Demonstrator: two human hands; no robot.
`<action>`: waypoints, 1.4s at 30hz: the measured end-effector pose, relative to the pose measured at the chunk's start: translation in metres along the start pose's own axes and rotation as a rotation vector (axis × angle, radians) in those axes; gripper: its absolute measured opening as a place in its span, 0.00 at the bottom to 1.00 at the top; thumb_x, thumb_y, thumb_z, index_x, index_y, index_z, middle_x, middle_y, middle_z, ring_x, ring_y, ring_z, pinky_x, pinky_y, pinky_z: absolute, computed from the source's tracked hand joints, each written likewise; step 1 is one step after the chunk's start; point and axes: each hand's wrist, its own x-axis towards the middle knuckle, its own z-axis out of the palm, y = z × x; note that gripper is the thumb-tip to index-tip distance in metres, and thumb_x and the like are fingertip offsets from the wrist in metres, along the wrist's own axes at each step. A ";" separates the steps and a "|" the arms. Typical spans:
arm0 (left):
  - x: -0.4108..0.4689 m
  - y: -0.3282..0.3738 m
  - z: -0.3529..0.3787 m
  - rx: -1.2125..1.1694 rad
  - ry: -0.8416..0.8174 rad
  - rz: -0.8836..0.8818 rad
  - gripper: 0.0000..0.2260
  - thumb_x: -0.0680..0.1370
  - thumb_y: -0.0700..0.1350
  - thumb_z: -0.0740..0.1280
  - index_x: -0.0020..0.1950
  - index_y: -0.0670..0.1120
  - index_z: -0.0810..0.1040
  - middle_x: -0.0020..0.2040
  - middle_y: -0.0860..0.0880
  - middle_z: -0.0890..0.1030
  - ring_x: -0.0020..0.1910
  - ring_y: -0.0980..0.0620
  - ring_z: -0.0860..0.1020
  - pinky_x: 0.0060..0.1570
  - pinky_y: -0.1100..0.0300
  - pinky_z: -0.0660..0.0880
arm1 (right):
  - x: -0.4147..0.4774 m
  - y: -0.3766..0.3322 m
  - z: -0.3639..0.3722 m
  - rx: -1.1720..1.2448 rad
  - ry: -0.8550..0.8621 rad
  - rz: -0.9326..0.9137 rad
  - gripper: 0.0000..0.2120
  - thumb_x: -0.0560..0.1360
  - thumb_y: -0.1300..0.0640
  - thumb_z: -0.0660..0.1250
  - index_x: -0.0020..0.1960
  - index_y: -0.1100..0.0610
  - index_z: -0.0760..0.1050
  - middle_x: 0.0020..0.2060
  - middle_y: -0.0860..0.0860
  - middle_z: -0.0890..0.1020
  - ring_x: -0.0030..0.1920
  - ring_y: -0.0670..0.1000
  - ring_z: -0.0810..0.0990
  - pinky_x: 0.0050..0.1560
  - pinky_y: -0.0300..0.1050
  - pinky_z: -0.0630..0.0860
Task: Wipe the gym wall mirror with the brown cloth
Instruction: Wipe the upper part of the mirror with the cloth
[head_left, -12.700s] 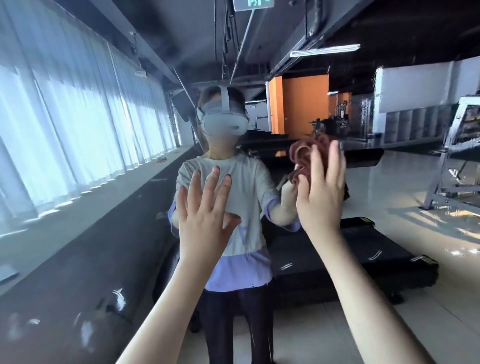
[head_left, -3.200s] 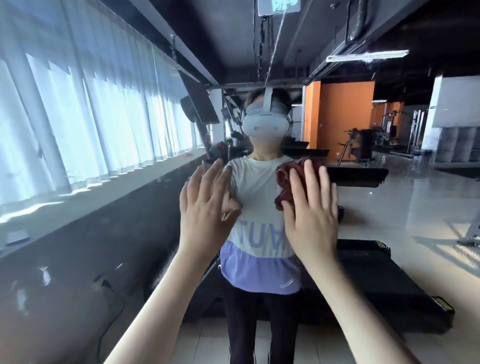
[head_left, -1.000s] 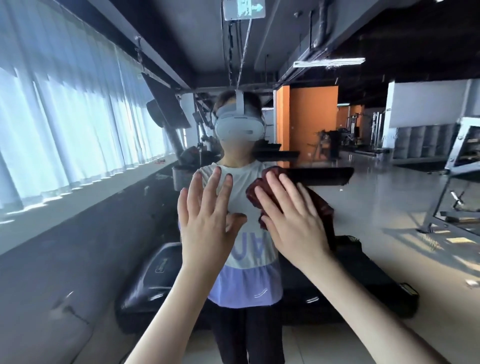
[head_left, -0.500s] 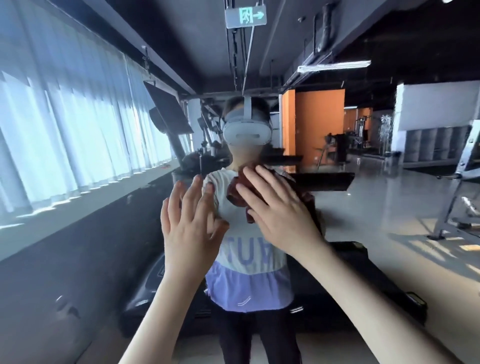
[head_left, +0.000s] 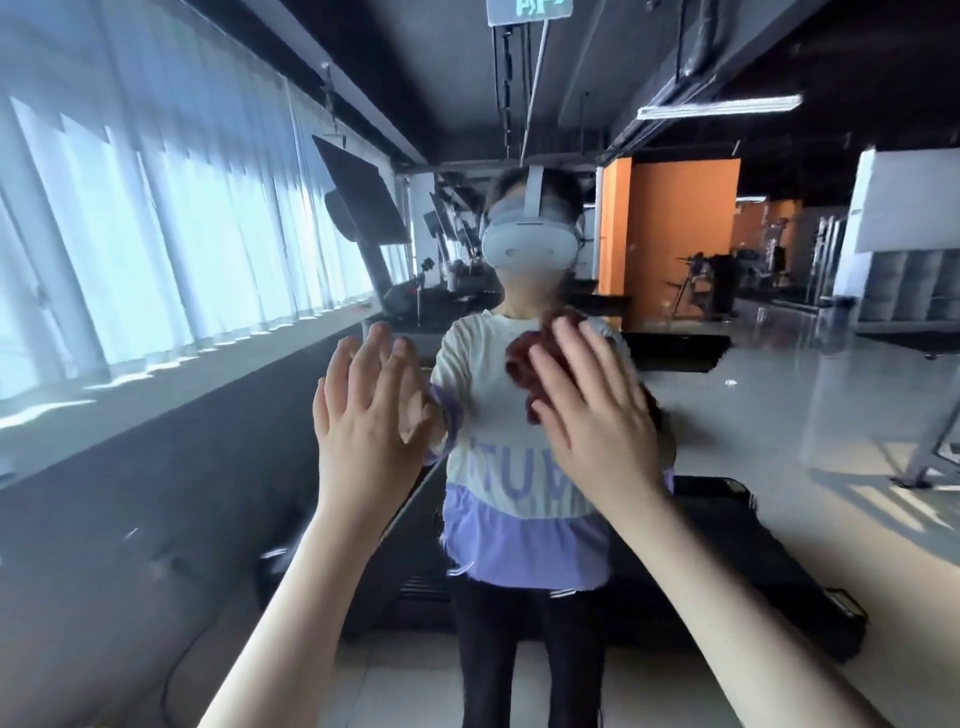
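We find the brown cloth bunched and pressed against the gym wall mirror near the middle of the view, at chest height of the reflected figure. Only its upper-left part shows; the rest lies under the right hand. That hand lies flat over the cloth with fingers straight and slightly spread, pushing it onto the glass rather than clutching it. The left hand is released and holds nothing, its fingers extended and splayed just beside the cloth hand. It appears to rest on the glass, since its reflection meets it at the palm edge. In the mirror we note the person's reflection wearing a white headset, a black treadmill behind, curtained windows to the left and an orange wall further back. We judge the wiping to be under way, with the cloth in contact at the central zone. The glass shows no clear line between cleaned and uncleaned areas, so the portion done cannot be certified. A few faint marks at lower left may be smears or mere glints. The mirror's outer reaches are, in our judgement, not yet confirmed as covered.
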 end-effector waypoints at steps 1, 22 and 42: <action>0.000 0.003 -0.001 0.005 0.012 0.005 0.32 0.73 0.50 0.74 0.75 0.45 0.68 0.76 0.45 0.65 0.76 0.40 0.59 0.71 0.38 0.60 | 0.000 0.001 -0.004 0.032 0.038 0.127 0.21 0.80 0.55 0.61 0.72 0.59 0.70 0.74 0.60 0.68 0.74 0.61 0.63 0.74 0.57 0.60; -0.001 0.052 0.018 0.055 0.014 0.114 0.41 0.68 0.50 0.79 0.76 0.48 0.63 0.77 0.46 0.65 0.76 0.39 0.59 0.72 0.40 0.58 | -0.038 0.044 -0.020 -0.163 -0.168 -0.213 0.26 0.79 0.50 0.57 0.76 0.55 0.62 0.77 0.55 0.62 0.76 0.58 0.60 0.76 0.56 0.54; -0.003 0.062 0.020 0.020 0.052 0.122 0.36 0.70 0.45 0.78 0.75 0.45 0.68 0.77 0.44 0.65 0.76 0.38 0.59 0.73 0.44 0.53 | 0.022 0.045 -0.024 -0.026 0.015 0.144 0.27 0.80 0.48 0.57 0.73 0.63 0.67 0.76 0.62 0.63 0.75 0.61 0.58 0.75 0.60 0.57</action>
